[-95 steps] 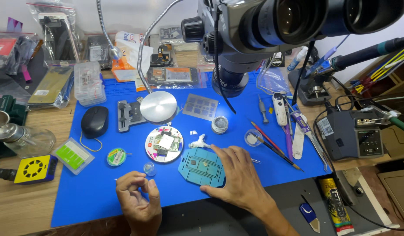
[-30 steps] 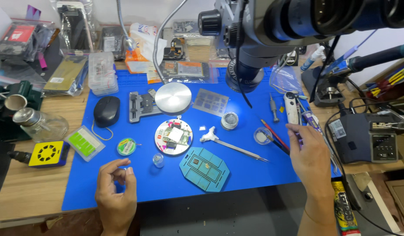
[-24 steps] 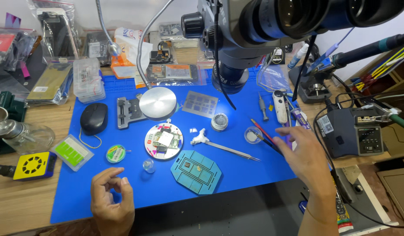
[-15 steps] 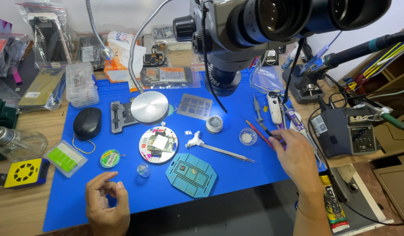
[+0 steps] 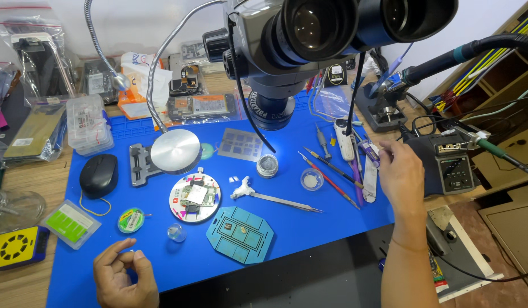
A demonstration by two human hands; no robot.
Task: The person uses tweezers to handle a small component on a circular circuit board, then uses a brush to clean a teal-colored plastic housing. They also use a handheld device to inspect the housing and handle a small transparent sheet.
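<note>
Clear bags (image 5: 33, 63): far left, behind the blue mat, phone parts inside, red-striped tops.
White pouch (image 5: 139, 74): back centre-left, crumpled, orange and blue print.
Green-labelled clear box (image 5: 70, 223): left mat edge, flat rectangle.
Station screen (image 5: 448, 149): right, small grey display on a dark unit.
Round solder reel label (image 5: 130, 219): green-yellow, on the mat.

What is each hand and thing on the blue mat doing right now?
left hand: fingertips pinched together, over the mat's near edge.
right hand: reaching to the row of hand tools.
tweezers: lying flat, untouched.
round holder: small circuit board on it.
teal jig: lying flat.
computer mouse: resting alone.
</note>
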